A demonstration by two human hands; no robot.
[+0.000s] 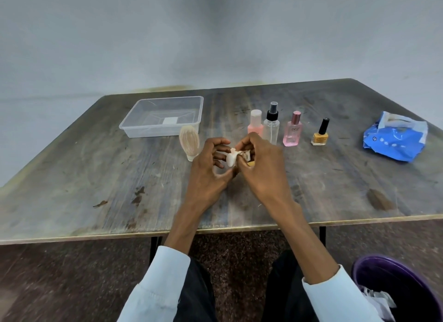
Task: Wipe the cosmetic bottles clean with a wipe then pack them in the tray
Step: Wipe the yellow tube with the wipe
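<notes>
Both hands meet over the middle of the table. My left hand (211, 163) and my right hand (261, 163) pinch a crumpled white wipe (232, 157) between them; a small yellowish item (251, 163) peeks out under the right fingers, mostly hidden. A beige bottle (189, 142) stands upside down on its cap just left of my left hand. Behind the hands stand a pink bottle with a pale cap (255, 124), a clear spray bottle (271, 124), a pink perfume bottle (292, 130) and a yellow nail polish (320, 133). The clear plastic tray (134, 127) holds nothing.
A blue wipes pack (395, 137) lies open at the right of the wooden table (96, 178). A purple bin (393, 288) with crumpled paper sits on the floor at lower right. The table's near edge runs just above my sleeves.
</notes>
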